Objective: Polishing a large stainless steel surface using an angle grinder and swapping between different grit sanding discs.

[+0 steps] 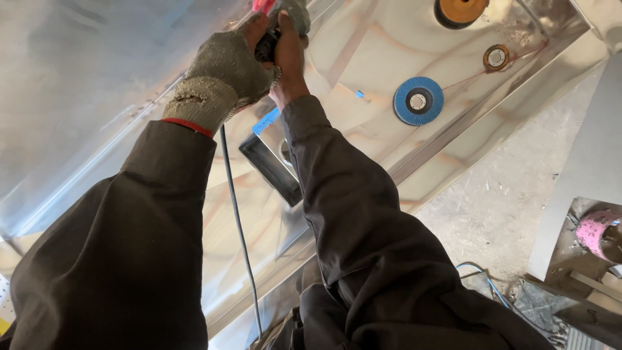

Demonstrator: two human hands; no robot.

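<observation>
Hands met at twelve o'clock in the head view, both closed around a power tool (280,19) whose grey and pink body ran off the top edge, so its working end could not be seen. The left hand (227,68), in a worn grey knit glove with a red cuff band, wrapped the tool from the ten o'clock side; the bare right hand (288,61) gripped it from the other side, thumb pointing up along the body. Dark sleeves covered both arms. A thin grey cord (238,227) hung from the tool down toward six o'clock, between the arms. Beneath the hands lay a shiny sheet-metal surface (97,84) with raised folded edges. On it, at about one o'clock from the hands' position, rested a blue grinding disc (418,101); farther toward two o'clock sat a small brown disc (496,58), and an orange disc (460,11) was cut by the top edge. A dark rectangular opening (271,168) showed in the metal just beside the right forearm. Dusty concrete floor (499,207) spread at four o'clock.
</observation>
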